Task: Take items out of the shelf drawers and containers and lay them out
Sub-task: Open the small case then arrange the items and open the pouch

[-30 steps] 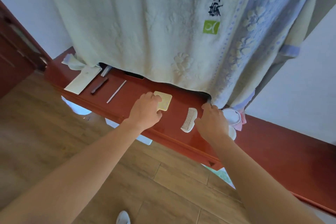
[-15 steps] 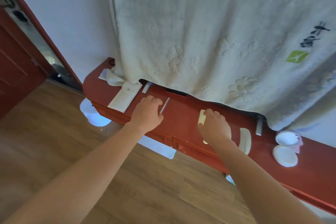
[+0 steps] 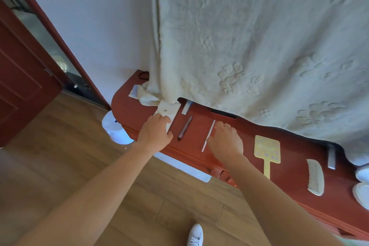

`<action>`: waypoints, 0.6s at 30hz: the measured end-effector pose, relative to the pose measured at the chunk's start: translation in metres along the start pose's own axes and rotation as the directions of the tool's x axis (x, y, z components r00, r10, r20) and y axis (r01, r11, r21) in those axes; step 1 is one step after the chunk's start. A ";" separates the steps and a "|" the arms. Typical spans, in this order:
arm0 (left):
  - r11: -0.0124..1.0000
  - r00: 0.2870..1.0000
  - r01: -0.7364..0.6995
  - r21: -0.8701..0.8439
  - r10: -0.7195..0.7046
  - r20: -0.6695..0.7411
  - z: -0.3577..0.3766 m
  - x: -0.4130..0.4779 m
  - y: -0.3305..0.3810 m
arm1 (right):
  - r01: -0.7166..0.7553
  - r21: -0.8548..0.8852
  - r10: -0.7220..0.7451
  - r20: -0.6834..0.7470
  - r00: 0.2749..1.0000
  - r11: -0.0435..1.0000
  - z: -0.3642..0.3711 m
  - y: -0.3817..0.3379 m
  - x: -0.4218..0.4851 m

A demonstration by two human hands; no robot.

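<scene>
Laid-out items sit in a row on the red shelf top [image 3: 295, 158]. My left hand [image 3: 155, 133] lies with curled fingers over the near end of a white flat pouch [image 3: 168, 109]. My right hand [image 3: 225, 142] has its fingertips and thumb against a thin white stick [image 3: 211, 129]. Between my hands lies a dark pen [image 3: 185, 128]. To the right lie a yellow paddle-shaped card [image 3: 267, 149] and a cream comb [image 3: 315, 176]. A short grey piece [image 3: 186, 107] rests behind the pen.
A large cream towel [image 3: 249, 46] hangs over the shelf's back and hides what is behind it. A grey bar [image 3: 331, 156] and white round lids [image 3: 362, 192] sit at the right end. A white bin [image 3: 113, 128] stands on the wood floor; a red door [image 3: 22, 78] is at left.
Both hands shifted left along the shelf: the left from the white stick to the pouch, the right from the yellow card to the stick. The view also moved left.
</scene>
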State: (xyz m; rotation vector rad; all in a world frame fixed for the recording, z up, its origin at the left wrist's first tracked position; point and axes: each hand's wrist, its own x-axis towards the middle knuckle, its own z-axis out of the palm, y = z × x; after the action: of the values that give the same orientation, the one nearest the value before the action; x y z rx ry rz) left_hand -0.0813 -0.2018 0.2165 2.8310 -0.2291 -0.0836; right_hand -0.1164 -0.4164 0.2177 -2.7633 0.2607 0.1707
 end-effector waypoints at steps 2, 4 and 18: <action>1.000 1.000 0.015 0.002 -0.015 0.012 0.004 0.013 -0.009 | -0.007 0.017 0.007 0.010 1.000 1.000 0.008 -0.005 0.014; 1.000 1.000 0.023 -0.009 -0.023 0.021 0.010 0.027 -0.014 | -0.029 0.039 0.028 0.021 0.999 0.999 0.016 -0.005 0.028; 0.989 0.982 -0.104 -0.102 0.119 0.150 0.088 0.099 -0.001 | -0.254 0.058 0.248 0.099 0.964 0.965 0.072 0.016 0.085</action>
State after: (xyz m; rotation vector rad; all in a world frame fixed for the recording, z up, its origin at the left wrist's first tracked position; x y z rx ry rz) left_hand 0.0095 -0.2426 0.1292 2.7139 -0.4070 -0.2840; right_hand -0.0430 -0.4183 0.1325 -2.6364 0.5825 0.3443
